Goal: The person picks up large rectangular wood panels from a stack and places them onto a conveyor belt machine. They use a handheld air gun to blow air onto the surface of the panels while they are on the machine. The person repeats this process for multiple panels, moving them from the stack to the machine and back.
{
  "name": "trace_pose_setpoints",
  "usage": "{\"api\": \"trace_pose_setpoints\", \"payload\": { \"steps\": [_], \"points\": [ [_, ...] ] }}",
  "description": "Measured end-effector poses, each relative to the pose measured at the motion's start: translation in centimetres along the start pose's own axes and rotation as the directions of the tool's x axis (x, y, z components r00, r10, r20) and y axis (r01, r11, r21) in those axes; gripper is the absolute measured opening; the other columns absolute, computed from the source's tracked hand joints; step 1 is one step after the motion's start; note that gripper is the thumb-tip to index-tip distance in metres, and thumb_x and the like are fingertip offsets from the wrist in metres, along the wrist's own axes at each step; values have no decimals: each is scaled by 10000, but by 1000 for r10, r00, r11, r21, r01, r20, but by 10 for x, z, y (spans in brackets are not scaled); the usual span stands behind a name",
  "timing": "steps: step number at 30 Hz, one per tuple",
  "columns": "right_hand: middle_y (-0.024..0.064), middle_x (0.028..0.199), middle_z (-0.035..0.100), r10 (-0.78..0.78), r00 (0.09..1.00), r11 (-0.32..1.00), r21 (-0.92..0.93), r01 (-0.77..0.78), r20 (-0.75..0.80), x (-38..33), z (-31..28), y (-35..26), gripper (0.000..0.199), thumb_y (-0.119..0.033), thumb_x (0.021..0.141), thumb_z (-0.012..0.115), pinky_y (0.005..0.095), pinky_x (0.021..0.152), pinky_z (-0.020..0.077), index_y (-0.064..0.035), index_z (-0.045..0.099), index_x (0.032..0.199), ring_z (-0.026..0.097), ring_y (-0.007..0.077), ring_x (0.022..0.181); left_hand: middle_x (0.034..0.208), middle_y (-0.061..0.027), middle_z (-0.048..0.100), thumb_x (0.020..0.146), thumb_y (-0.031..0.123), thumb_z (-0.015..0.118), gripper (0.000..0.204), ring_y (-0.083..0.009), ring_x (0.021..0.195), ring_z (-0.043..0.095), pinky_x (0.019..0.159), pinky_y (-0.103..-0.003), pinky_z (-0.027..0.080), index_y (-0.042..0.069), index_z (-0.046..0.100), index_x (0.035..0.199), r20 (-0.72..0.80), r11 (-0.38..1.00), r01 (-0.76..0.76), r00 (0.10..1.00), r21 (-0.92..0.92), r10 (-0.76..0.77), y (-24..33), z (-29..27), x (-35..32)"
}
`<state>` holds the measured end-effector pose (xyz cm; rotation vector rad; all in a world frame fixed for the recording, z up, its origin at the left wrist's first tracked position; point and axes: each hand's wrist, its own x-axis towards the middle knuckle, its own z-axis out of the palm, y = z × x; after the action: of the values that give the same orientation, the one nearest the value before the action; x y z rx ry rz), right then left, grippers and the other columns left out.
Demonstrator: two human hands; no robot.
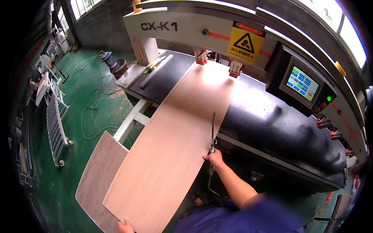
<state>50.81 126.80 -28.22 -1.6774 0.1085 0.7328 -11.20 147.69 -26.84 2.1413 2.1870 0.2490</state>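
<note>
Board [175, 136], long and pale, lies lengthwise on the black tabletop [272, 120], its far end under the machine's white beam [186, 25] and its near end overhanging toward me above a grey panel [97, 174]. My right hand [213, 158] is clamped around an air gun [212, 136] at the board's right edge. My left hand [125, 226] touches the board's near corner; I cannot tell its grip.

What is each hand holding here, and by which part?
The right hand grips an air blow gun at its handle, the nozzle pointing along the wood panel. The left hand rests on the panel's near edge.
</note>
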Motion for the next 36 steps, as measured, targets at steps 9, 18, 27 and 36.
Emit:
{"api": "trace_pose_setpoints", "payload": {
  "steps": [9, 18, 27, 36],
  "points": [
    [29, 778, 557, -12, 1000, 1000, 13, 12, 23, 7, -7, 3, 279, 19, 706, 779, 330, 700, 482, -36, 534, 828, 540, 158, 720, 984, -236, 629, 857, 528, 636, 558, -415, 943, 589, 828, -512, 456, -16, 617, 979, 200, 988, 127, 969, 90, -143, 11, -10, 1],
    [60, 783, 530, -149, 979, 989, -30, 146, -137, -2, -72, -52, 302, -179, 901, 700, 330, 545, 538, -64, 435, 990, 571, 153, 635, 1372, -240, 428, 775, 403, 757, 762, -428, 1252, 411, 1059, -510, 350, -6, 448, 1339, 131, 973, -162, 981, 164, 142, 195, -47, -17],
    [-6, 703, 495, -259, 964, 955, 165, 247, 54, 11, -135, -152, 256, -168, 850, 741, 292, 486, 530, -81, 501, 861, 560, 130, 533, 1539, -205, 288, 819, 540, 676, 817, -392, 1428, 239, 1164, -502, 219, 71, 427, 1440, 187, 495, -820, 459, -286, 869, 529, 27, -38],
    [32, 676, 549, -288, 949, 931, 267, 248, 126, 56, -153, -242, 239, -214, 879, 703, 319, 519, 540, -40, 539, 884, 612, 169, 541, 1583, -239, 134, 815, 590, 661, 948, -482, 1431, 135, 1124, -601, 171, 71, 281, 1512, 330, 593, -774, 512, -221, 793, 591, 43, -61]
  ]
}}
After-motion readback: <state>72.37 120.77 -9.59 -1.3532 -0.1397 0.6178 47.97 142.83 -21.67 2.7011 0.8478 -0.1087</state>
